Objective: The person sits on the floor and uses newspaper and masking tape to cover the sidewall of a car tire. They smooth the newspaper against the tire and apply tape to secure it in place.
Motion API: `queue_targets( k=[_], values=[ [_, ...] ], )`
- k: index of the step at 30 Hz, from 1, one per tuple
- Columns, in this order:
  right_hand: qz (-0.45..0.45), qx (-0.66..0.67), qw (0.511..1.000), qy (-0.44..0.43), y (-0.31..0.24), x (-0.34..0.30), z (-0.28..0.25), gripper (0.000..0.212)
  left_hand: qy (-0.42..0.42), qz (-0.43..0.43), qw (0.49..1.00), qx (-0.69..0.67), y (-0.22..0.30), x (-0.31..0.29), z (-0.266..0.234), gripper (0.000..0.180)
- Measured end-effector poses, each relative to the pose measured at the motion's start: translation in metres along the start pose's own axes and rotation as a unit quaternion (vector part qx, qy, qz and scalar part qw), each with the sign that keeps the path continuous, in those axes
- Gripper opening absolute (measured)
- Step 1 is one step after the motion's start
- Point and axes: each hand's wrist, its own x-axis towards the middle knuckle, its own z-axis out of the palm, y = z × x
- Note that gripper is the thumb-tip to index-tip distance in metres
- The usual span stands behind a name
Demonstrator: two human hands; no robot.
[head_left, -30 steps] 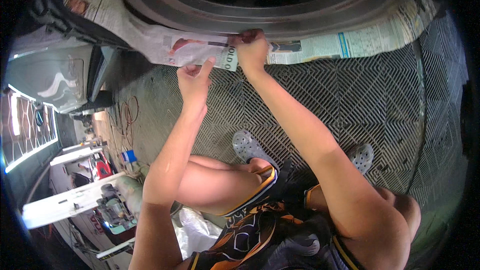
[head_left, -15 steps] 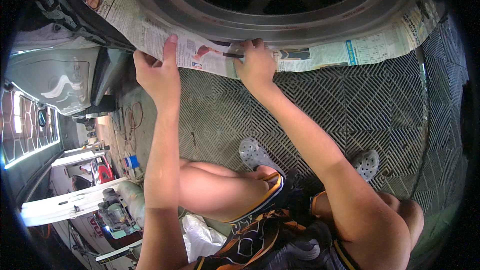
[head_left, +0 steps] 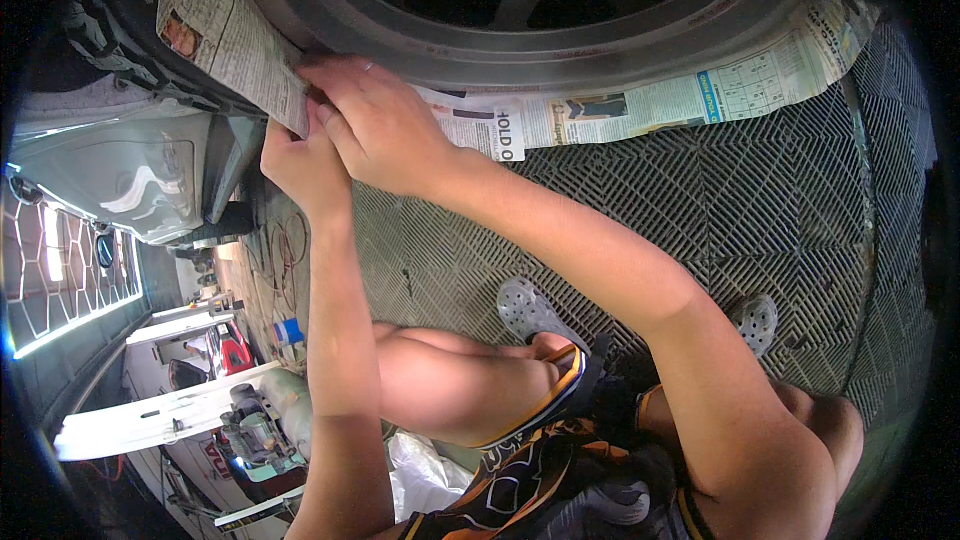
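1. head view: the left hand (head_left: 308, 168) pinches the lower left part of the newspaper (head_left: 590, 120), its edge caught between thumb and fingers.
2. the right hand (head_left: 385, 130), one ring (head_left: 368, 67) on a finger, crosses over beside it, its thumb against or very near the left hand; i cannot tell whether its fingers, laid along the paper, grip it.
3. the newspaper curves along the lower outer side of one wheel (head_left: 560, 58), from the far left round to the right; how many sheets make it up cannot be told.
4. the wheel shows at least three dark openings within its grey ring.
5. two grey clogs (head_left: 528, 310), both with holes, rest on the black ridged floor mat (head_left: 620, 225), well apart from each other.
6. one small blue container (head_left: 287, 331) stands on the floor at left; its contents cannot be made out.
7. one white crinkled plastic sheet or bag (head_left: 425, 470) lies near the person's leg, and whether it holds anything is unclear.
8. farther left are one rounded tank (head_left: 292, 402) beside a machine, and a light grey car panel (head_left: 120, 175).
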Motion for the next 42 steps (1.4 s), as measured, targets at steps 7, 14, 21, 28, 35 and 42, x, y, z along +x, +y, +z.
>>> queue_targets(
  k=[7, 14, 21, 28, 35, 42],
  values=[
    [0.036, -0.062, 0.997, -0.011, 0.015, -0.029, -0.008, 0.040, 0.002, 0.025, 0.999, 0.032, 0.012, 0.002, 0.005, 0.021],
    [-0.012, -0.135, 0.989, -0.065, 0.020, -0.044, -0.021, 0.065, 0.026, 0.038, 0.999, 0.010, 0.012, 0.003, 0.008, 0.024],
    [-0.035, -0.212, 0.977, -0.014, 0.028, -0.052, 0.013, 0.063, 0.019, 0.014, 1.000, 0.017, 0.013, 0.003, 0.007, 0.025],
    [-0.055, -0.250, 0.966, 0.029, 0.030, -0.053, 0.011, 0.050, 0.028, 0.033, 0.999, 0.016, 0.011, 0.002, 0.009, 0.025],
    [-0.044, -0.256, 0.966, 0.007, 0.027, -0.055, 0.009, 0.043, 0.020, 0.013, 1.000, 0.006, 0.009, 0.003, 0.011, 0.026],
    [-0.038, -0.288, 0.957, -0.004, 0.024, -0.051, 0.012, 0.050, 0.022, 0.009, 0.999, 0.033, 0.009, 0.005, 0.011, 0.026]
  ],
)
